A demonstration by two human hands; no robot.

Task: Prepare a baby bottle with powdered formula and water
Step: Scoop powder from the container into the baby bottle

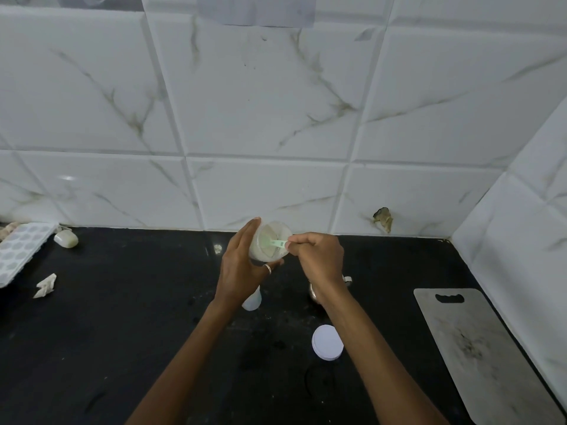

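Note:
My left hand [242, 265] holds a translucent white formula jar [271, 240] tilted toward me above the black counter, its mouth open and pale powder inside. My right hand [319, 262] pinches the handle of a pale green scoop [276, 243] whose bowl reaches into the jar. The jar's round white lid [327, 342] lies flat on the counter below my right forearm. A small translucent white piece, perhaps a bottle part [253, 300], stands on the counter, half hidden under my left wrist. A metallic object [316, 294] is mostly hidden beneath my right wrist.
A grey cutting board [478, 357] lies at the right by the tiled side wall. At the far left sit a white ice tray [18, 250], a pale soap bar [66, 239] and a crumpled scrap [46, 285]. The tiled wall [276, 118] runs along the back of the counter.

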